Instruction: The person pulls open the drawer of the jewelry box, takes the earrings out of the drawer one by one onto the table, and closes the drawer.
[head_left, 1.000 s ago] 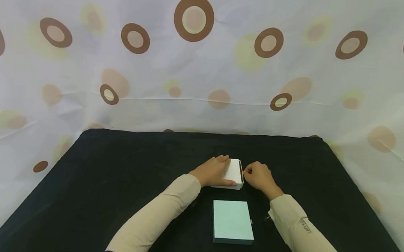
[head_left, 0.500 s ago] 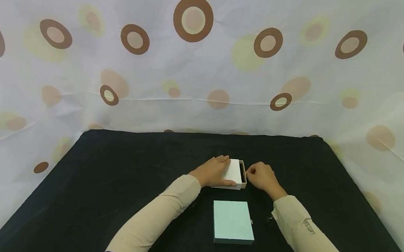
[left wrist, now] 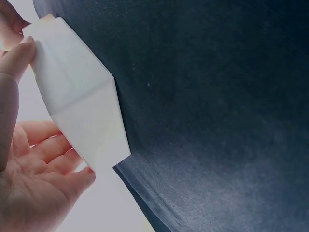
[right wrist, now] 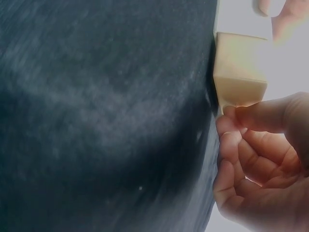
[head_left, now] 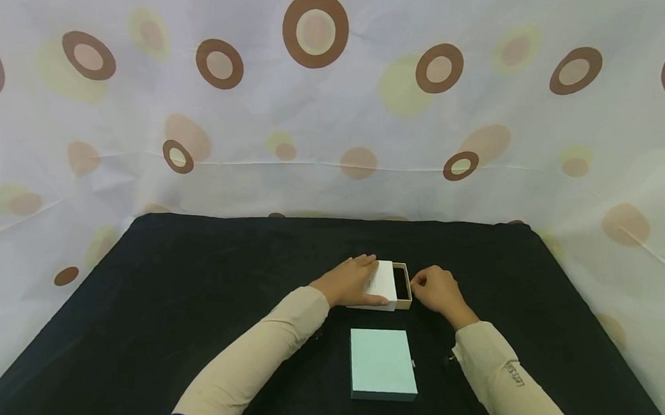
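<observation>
A white sliding drawer box (head_left: 384, 280) lies on the black cloth, its cream inner drawer (head_left: 403, 305) part-way out on the right. Dark shows inside the drawer's opening. My left hand (head_left: 352, 282) spreads over the white sleeve and holds it, thumb along the near edge and fingers across to the far edge. At the drawer's right end, my right hand (head_left: 435, 290) pinches a small pull between thumb and fingertip; most of that pull is hidden. In the right wrist view the cream drawer (right wrist: 241, 57) stands out from the sleeve, with the right fingertips at its end.
Nearer to me lies a flat pale-teal box (head_left: 384, 361) with a small tab on its right side. Black cloth (head_left: 214, 328) covers the table. Behind it hangs a white curtain (head_left: 339, 118) with brown and yellow circles.
My right hand has moved to the right, and the cream drawer has slid out of the white sleeve with it. The left hand and the teal box have stayed in place.
</observation>
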`<state>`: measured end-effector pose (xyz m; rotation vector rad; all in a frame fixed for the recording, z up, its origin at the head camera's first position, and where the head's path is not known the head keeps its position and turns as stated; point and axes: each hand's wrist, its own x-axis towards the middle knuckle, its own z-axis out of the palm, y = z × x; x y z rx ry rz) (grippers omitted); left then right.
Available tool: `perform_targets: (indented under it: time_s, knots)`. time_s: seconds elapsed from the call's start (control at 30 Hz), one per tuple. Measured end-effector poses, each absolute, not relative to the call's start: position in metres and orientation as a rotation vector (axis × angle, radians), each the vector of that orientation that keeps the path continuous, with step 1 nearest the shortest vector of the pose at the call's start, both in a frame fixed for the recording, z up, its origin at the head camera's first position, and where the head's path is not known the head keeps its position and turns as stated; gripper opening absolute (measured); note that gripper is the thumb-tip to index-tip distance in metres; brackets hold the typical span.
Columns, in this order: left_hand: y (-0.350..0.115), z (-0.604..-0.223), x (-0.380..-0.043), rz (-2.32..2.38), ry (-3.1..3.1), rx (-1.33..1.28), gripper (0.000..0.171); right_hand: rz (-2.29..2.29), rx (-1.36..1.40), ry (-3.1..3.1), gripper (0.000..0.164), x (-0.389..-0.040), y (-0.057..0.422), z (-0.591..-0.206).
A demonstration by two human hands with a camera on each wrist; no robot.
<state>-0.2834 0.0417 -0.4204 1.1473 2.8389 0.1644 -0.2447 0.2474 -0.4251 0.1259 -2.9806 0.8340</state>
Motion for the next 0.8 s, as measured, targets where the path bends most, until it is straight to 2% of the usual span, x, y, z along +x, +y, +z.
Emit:
perform_targets:
  time_s: [0.8]
  knots:
    - [0.037,-0.418,-0.287,0.174,2.840,1.143,0.087,0.800,0.067,-3.012,0.021,-0.241,0.271,-0.421]
